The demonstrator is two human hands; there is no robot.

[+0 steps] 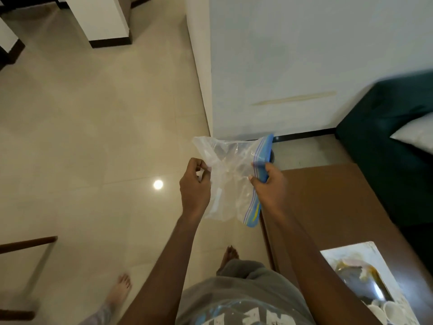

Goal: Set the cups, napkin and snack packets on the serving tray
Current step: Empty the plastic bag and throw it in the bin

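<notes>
You are standing barefoot on smooth, glossy beige floor tiles [82, 137], wearing a grey printed shirt [243, 301], with your forearms reaching forward at waist height. Low at your right, a pale, marbled-looking tray [375, 256] is sitting on the near end of a flat brown table [328, 202]; it is carrying a dark, shiny wrapped packet [360, 282] and, at its near corner, small white cups [386, 310], though blur is hiding the finer details. A second person's bare foot [119, 289] is resting on the tiles at your lower left, beside a dark wooden furniture rail [28, 242]. Out in front, both hands are holding a thin, crinkled, clear plastic bag [229, 177] in the air over the floor, just off the table's left edge. Your left hand [194, 184] is curling closed, with thumb and fingertips pinching the bag's plain side. Your right hand [269, 186] is gripping the opposite side, with the thumb pressing on the clear film and the fingers wrapping behind the blue zip strip [262, 158], which is running from upper right to lower right. The bag looks empty, but I cannot tell for sure. The table surface beyond the tray is lying bare, and wide floor is stretching out to your left. Farther off, a white wall [304, 55] with a dark baseboard is meeting the floor, and a dark green sofa [386, 137] with a pale cushion [417, 132] is standing behind the table at right.
</notes>
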